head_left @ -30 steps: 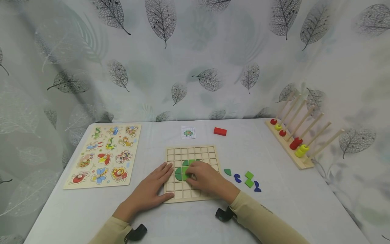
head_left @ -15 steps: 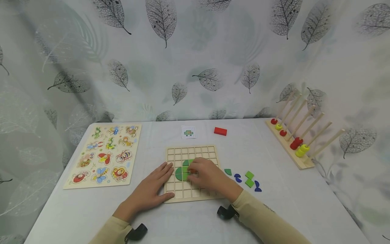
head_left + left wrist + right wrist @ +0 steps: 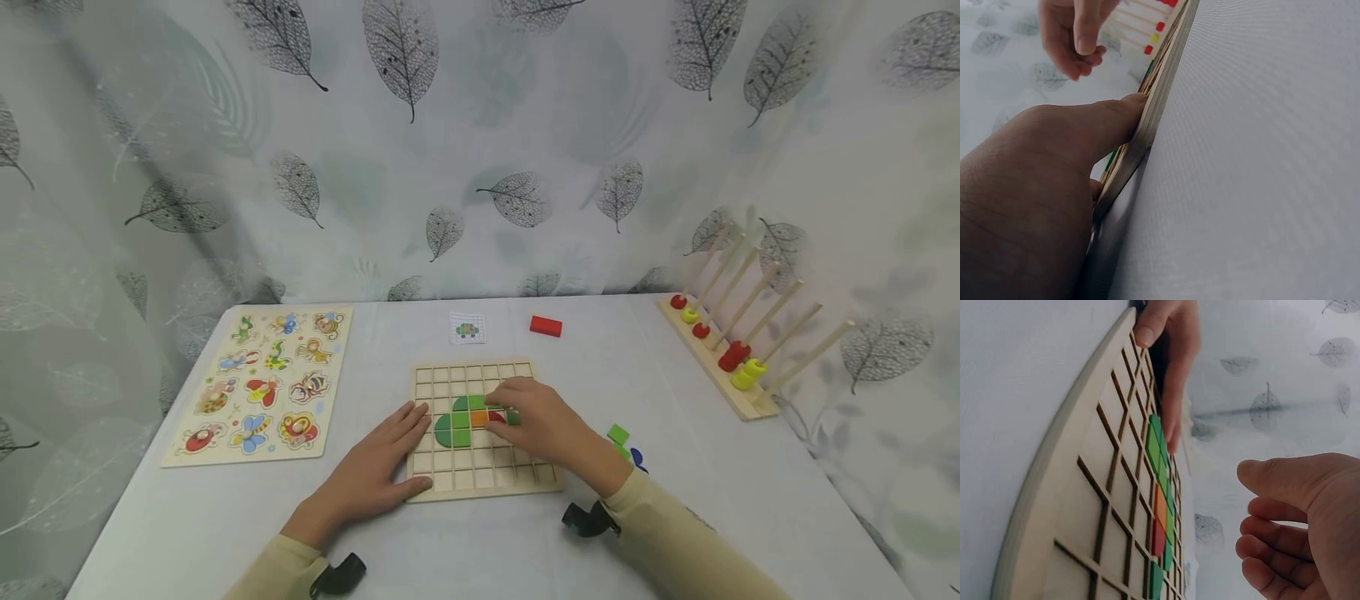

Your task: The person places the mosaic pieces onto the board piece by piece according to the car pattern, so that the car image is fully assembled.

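A wooden grid board (image 3: pixel 442 481) lies on the white table, with green pieces (image 3: pixel 461 421) set in several of its squares. An orange piece (image 3: pixel 480 418) and a red piece (image 3: pixel 495 416) sit in the row beside the green ones. My left hand (image 3: pixel 375 462) rests along the board's left edge, fingers extended, and its thumb (image 3: pixel 1116 115) touches the rim in the left wrist view. Over the board's right half hovers my right hand (image 3: pixel 543 425), fingers loosely bent. The right wrist view shows that hand (image 3: pixel 1316 519) apart from the board, with nothing visible in its fingers.
Green squares (image 3: pixel 618 434) and blue pieces (image 3: pixel 637 456) lie right of the board, partly hidden by my right arm. Behind it are a picture card (image 3: pixel 467 328) and a red block (image 3: pixel 546 326). An insect puzzle (image 3: pixel 258 417) lies left; a peg rack (image 3: pixel 750 408) stands right.
My right hand has lifted off the pieces and moved right, uncovering the orange and red pieces. My right forearm now covers some loose pieces. My left hand has stayed on the board's edge.
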Available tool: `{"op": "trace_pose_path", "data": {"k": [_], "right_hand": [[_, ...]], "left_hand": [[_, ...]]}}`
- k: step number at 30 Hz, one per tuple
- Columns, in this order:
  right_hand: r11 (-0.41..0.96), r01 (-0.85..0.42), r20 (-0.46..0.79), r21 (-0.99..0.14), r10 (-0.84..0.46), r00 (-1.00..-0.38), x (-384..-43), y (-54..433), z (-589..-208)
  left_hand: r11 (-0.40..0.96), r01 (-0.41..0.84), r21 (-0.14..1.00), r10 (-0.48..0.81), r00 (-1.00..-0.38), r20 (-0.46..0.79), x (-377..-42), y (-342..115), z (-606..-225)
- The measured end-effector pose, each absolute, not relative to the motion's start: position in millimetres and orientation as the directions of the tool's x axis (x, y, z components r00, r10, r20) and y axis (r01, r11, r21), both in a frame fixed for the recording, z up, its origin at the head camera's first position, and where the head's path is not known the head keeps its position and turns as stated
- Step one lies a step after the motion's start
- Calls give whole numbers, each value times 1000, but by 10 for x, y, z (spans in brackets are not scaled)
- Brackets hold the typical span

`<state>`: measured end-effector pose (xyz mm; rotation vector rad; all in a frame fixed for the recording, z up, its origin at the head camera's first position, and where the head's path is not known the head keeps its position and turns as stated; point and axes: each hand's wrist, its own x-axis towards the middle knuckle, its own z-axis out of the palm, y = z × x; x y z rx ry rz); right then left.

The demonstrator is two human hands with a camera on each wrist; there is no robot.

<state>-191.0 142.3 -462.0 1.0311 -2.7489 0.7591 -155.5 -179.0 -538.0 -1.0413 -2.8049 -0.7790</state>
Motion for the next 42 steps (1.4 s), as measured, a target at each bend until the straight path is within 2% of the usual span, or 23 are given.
{"op": "trace_pose_path", "data": {"k": [6,18,34,42], "right_hand": [[652,-626,299,-428,-552,-779,-1872,1618,-4517],[741,-524,297,-420,-434,-851,-1776,1923,-4548],[776,-482,341,-407,-360,-868,-1785,2180,-4457],[804,-450,356,-389,-319,-878,-1737,2366,-4491]], "left_hand": [[643,627,439,596,-770,227,-1554,-1789,-5383],[636,634,441,595,-766,243,-1490,-1774,-5409],[661,612,435,589,-782,205,-1514,-1767,-5347],[655,621,431,588,-777,225,-1520,-1768,-5363]]}}
